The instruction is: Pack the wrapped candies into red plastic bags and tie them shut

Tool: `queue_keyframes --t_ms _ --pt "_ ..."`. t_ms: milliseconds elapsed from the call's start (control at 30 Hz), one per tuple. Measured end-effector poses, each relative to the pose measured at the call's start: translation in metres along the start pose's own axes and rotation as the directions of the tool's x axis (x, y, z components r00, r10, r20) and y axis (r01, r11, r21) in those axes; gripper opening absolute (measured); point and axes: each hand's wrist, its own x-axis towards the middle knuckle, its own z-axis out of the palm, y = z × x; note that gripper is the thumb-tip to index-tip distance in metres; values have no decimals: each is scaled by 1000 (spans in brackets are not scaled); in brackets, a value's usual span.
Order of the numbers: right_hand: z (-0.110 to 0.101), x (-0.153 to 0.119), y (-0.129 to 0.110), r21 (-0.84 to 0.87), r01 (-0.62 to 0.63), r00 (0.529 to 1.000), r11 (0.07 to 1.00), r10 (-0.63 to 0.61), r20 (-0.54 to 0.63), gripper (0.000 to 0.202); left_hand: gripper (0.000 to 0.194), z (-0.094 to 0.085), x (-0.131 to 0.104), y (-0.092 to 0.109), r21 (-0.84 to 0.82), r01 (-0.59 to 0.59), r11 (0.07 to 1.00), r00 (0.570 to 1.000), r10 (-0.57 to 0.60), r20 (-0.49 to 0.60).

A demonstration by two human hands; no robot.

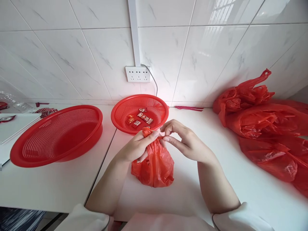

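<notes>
A bulging red plastic bag [157,168] rests on the white table close to my body, its contents hidden apart from a small pale patch showing through. My left hand [138,146] is closed around the gathered neck of the bag, thumb across the front. At the bag's top, my right hand [184,139] pinches a thin twisted piece of the red plastic between thumb and fingers. Just behind the hands stands a round red plastic basket [115,120] with several small red and gold packets [145,118] lying in its bottom.
Tilted at left is a larger red basket [95,141]. Filled red plastic bags [255,118] pile up at right. Dark red strips [189,108] lie along the tiled wall, below a power socket [137,74] with a grey cable. A seam [106,160] divides the tables.
</notes>
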Motion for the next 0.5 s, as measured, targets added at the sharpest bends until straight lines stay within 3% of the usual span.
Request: queue_keyframes --t_ms 167,333,433,500 --pt "-13 -5 -2 -123 138 984 983 -150 -96 5 52 -3 1 2 -207 25 978 1000 -27 -5" --pt "-11 -3 -4 -110 256 961 960 -241 133 9 31 -4 10 0 -447 -41 894 996 4 -84" --pt "-5 0 2 90 197 965 976 -210 158 16 21 -5 12 -4 -497 -108 861 993 112 -21" --pt "2 2 7 324 98 986 941 -135 95 27 25 -5 10 -6 -377 -189 906 977 211 15"
